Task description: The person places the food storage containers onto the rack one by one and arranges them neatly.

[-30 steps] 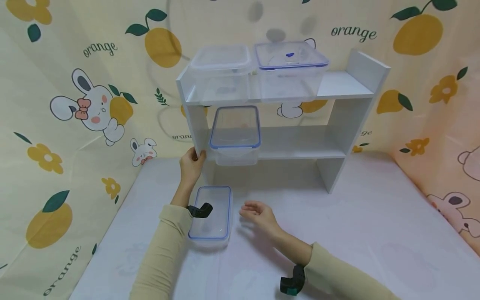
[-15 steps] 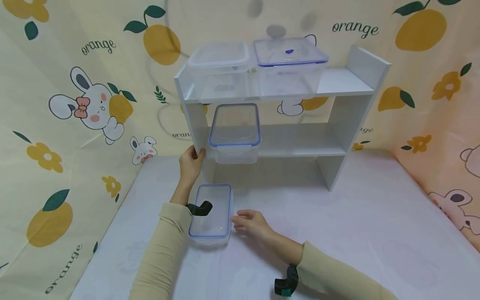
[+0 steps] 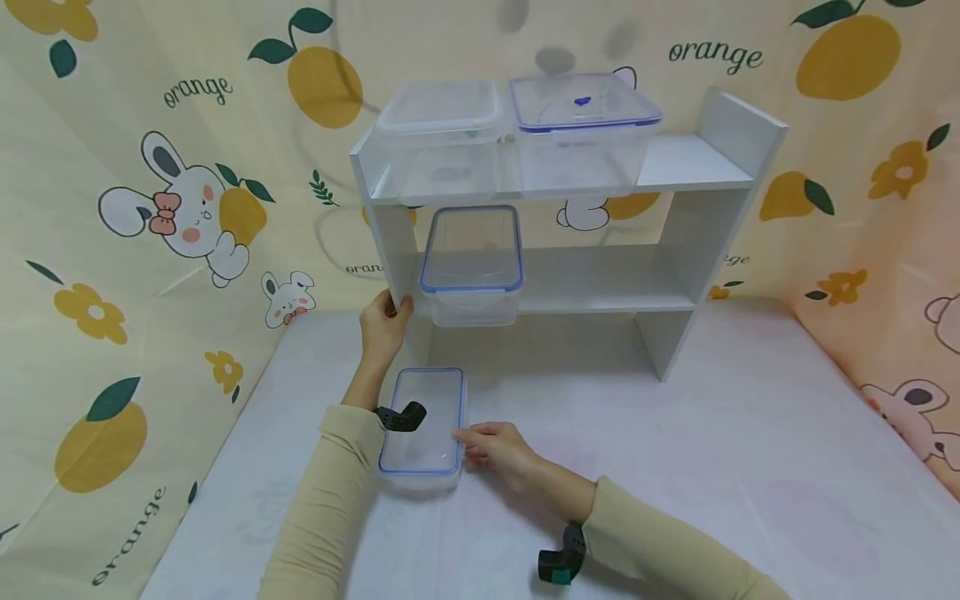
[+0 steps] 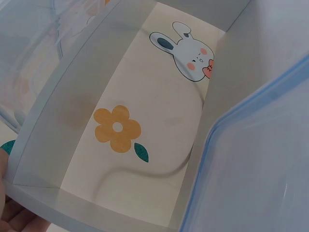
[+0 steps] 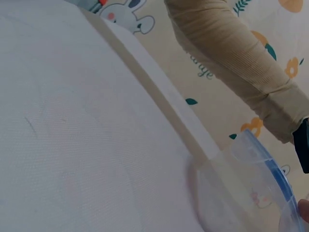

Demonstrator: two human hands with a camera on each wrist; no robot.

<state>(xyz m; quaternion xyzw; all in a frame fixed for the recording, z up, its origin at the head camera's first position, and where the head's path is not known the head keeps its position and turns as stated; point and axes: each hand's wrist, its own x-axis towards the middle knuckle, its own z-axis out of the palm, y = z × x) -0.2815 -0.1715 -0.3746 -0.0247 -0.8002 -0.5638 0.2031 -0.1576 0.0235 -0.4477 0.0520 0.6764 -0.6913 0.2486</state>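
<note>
My left hand [image 3: 384, 329] grips the front edge of the white shelf's [image 3: 678, 283] left side panel, fingers partly behind it. In the left wrist view, part of that hand shows at the shelf board's edge [image 4: 29, 198]. Below it, a clear lidded food container [image 3: 423, 425] with a blue rim lies on the table, partly covered by my left wrist and its camera. My right hand [image 3: 498, 450] holds this container's right edge, one digit on the rim and the others at the side. In the right wrist view, the container [image 5: 241, 188] shows with one fingertip at its lid.
Another blue-rimmed container [image 3: 472, 258] sits on the shelf's middle board at the left, jutting past the front edge. On top stand a white-lidded container [image 3: 442, 142] and a larger blue-rimmed one [image 3: 585, 142]. A white cloth [image 3: 712, 483] covers the table.
My right hand has moved left to the lower container and now holds its right edge. The left hand stays on the shelf panel. The containers have not moved.
</note>
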